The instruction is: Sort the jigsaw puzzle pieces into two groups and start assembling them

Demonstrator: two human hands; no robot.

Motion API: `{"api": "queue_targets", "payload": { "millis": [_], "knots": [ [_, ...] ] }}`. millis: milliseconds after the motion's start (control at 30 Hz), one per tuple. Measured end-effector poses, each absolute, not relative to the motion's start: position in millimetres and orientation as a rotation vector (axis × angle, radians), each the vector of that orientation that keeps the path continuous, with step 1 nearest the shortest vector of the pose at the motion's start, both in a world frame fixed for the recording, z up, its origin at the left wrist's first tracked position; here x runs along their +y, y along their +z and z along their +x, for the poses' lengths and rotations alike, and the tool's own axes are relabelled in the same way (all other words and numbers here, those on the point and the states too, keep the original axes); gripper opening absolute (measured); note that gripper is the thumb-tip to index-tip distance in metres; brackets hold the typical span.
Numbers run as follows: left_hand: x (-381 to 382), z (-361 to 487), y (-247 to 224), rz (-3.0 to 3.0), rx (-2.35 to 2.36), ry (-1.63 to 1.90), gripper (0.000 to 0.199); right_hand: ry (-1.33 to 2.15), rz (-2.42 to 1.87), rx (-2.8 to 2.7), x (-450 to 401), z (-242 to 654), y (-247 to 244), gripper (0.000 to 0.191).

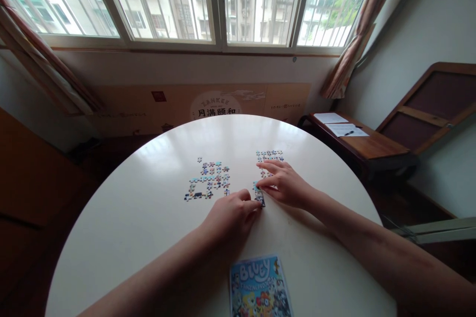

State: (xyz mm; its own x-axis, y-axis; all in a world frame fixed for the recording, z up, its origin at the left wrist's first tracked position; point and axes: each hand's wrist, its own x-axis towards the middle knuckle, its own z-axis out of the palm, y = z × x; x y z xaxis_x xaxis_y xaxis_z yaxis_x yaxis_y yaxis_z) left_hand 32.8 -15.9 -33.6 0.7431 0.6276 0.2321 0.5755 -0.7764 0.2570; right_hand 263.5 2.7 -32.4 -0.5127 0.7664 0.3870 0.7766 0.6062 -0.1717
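Between my hands lies a narrow joined strip of puzzle pieces [259, 195] on the white round table [156, 237]. My left hand [236, 210] is at the strip's lower end, its fingers bent together against the pieces; whether it grips one is hidden. My right hand [284, 183] has its fingers spread, with fingertips touching the strip's upper end. Beyond my right hand sits a group of puzzle pieces [269, 155], partly covered by the fingers. To the left of my hands is a wider cluster of small pieces [215, 178], with a lone piece [200, 159] at its upper left.
A Bluey picture sheet [260, 287] lies at the near side of the table. A wooden bench [386, 147] with papers [347, 130] and a pen stands at the right. Windows and curtains are behind the table.
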Motion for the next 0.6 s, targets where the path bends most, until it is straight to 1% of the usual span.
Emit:
{"api": "queue_targets", "payload": {
  "millis": [200, 333, 400, 600],
  "knots": [
    [-12.5, 26.7, -26.6, 2.726, 0.989, 0.511, 0.026, -0.111, -1.222, -2.261, 4.9, 264.9, -31.8, 0.019],
    [-3.8, 17.0, -17.2, 2.700, 1.019, 0.623, 0.019, -0.149, -1.228, -2.099, 11.4, 272.9, -32.6, 0.019],
    [0.6, 13.0, -14.1, 2.707, 1.062, 0.671, 0.018, -0.150, -1.214, -2.041, 14.5, 277.3, -33.3, 0.019],
    [6.7, 9.7, -11.7, 2.713, 1.118, 0.734, 0.030, -0.122, -1.188, -2.001, 15.6, 284.0, -31.0, 0.018]
  ]
}}
